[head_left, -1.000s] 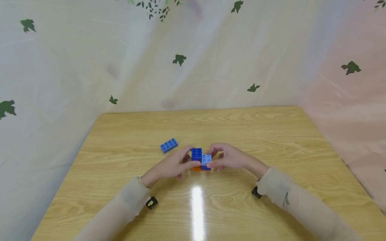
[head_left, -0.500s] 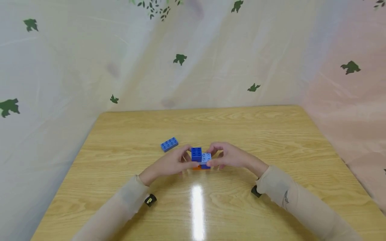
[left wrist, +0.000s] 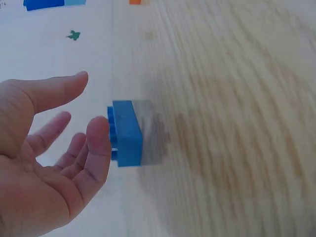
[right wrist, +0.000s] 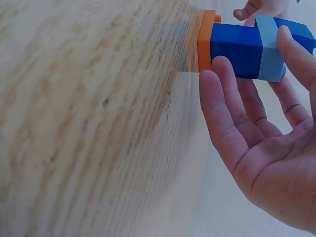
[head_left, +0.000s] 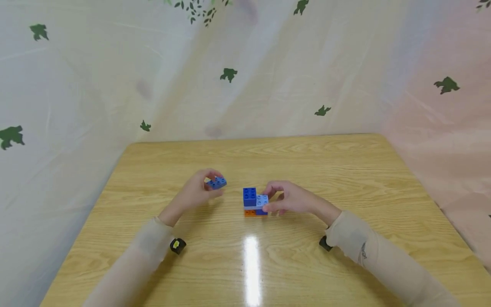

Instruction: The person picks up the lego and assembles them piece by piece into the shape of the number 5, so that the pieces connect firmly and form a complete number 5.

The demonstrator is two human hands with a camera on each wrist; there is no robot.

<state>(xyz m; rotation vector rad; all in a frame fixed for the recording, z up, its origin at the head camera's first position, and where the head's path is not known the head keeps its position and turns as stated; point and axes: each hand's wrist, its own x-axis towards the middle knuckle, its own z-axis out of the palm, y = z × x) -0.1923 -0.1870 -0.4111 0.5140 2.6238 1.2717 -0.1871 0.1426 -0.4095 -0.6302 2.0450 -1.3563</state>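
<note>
My left hand (head_left: 192, 195) is over a loose blue toy brick (head_left: 217, 183) left of centre, fingers on its far side and thumb on the near side. In the left wrist view that brick (left wrist: 129, 138) lies flat on the table, a fingertip overlapping its studs and the thumb clear of it. My right hand (head_left: 296, 200) holds a small brick stack at the right side. The stack has an orange brick (right wrist: 205, 42) at the bottom, a dark blue brick (right wrist: 236, 49) above, then a light blue brick (right wrist: 270, 54) under the thumb. Another dark blue brick (head_left: 249, 196) tops its left half.
The wooden table (head_left: 307, 162) reaches back to a pale cloth backdrop (head_left: 268, 106) with dark green bird shapes. Black wrist devices sit under both sleeves, one at the left cuff (head_left: 178, 245). A bright light reflection lies in front of the stack.
My left hand has let go of the stack and moved left and back to the loose blue brick. My right hand stays at the stack, whose orange base now shows more.
</note>
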